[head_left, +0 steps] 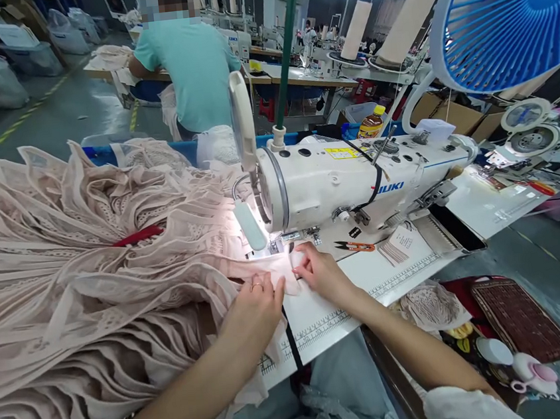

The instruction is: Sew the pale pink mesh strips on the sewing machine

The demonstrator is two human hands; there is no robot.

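Observation:
Pale pink fabric runs under the needle area of a white sewing machine, lit by its lamp. My left hand, with a ring on one finger, is closed on the fabric in front of the needle, its fingertips pressed down. Just right of it my right hand pinches the fabric's edge between thumb and index finger. What lies directly under my fingertips is hidden. To the left, a big heap of gathered pink lace pieces is bound with a red strip and joins the fabric at the machine.
Orange thread snips and a paper tag lie right of my right hand. A printed ruler follows the table's front edge. A blue fan hangs upper right. Ahead, a person in a turquoise shirt sits facing away.

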